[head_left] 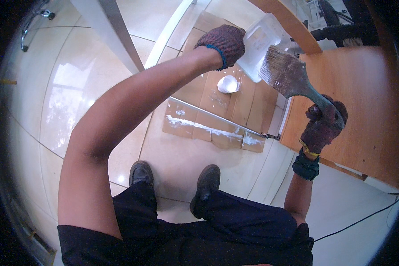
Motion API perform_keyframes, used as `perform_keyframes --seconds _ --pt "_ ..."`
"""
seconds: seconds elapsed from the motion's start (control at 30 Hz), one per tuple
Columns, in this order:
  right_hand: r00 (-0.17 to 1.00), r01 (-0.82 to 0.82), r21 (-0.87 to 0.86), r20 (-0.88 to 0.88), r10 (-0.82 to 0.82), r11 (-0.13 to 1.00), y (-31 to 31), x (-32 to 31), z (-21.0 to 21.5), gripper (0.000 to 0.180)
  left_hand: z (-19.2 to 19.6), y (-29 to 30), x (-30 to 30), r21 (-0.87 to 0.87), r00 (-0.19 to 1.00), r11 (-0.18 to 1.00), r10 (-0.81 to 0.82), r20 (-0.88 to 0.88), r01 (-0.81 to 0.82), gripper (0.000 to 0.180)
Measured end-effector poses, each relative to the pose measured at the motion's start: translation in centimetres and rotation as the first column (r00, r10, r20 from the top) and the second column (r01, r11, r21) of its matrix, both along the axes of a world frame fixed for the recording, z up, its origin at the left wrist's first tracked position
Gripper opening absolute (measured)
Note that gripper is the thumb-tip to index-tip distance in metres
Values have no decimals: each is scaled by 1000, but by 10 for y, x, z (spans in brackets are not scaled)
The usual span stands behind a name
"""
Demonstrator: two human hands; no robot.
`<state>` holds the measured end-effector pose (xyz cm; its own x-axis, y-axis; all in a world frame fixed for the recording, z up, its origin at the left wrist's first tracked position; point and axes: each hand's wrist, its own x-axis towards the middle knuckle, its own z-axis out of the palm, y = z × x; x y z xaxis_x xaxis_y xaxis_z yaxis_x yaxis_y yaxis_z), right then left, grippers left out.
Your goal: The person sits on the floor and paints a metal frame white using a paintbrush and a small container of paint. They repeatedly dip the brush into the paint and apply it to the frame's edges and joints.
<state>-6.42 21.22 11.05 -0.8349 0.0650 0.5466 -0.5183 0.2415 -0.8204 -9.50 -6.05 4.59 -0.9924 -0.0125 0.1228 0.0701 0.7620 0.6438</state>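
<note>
Maroon knit glove on left hand [224, 42]: fingers curled closed over the near rim of a clear plastic container [264, 44], held tilted above the floor. Right hand [323, 126], same glove type: fingers wrapped shut around the handle of a wide paintbrush [290, 75], bristles pale, pointing up toward the container and just beside it, possibly touching. Below the left fingers: flattened cardboard [208, 124] streaked white, a white blob [228, 84] on it. Wooden panel [368, 102] behind the right fingers
</note>
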Motion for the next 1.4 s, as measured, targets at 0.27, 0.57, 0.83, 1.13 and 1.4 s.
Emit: perform_keyframes --seconds 0.27,0.57,0.83,1.13,1.4 --pt "999 45 23 8 -45 999 7 0 2 19 -16 -9 -8 -55 995 997 -58 81 62 41" --pt "997 52 37 58 -55 998 15 13 1 19 -2 -6 3 51 974 996 -86 208 77 46" --pt "993 40 106 106 -51 994 87 54 -22 27 -16 9 6 -616 889 699 -458 4 362 29" --pt "931 232 -175 325 -166 957 119 157 -91 31 -24 41 16 -608 869 646 -468 161 461 35" --pt "954 119 -203 294 -55 972 141 203 -191 24 -29 38 32 37 876 952 -296 381 305 34"
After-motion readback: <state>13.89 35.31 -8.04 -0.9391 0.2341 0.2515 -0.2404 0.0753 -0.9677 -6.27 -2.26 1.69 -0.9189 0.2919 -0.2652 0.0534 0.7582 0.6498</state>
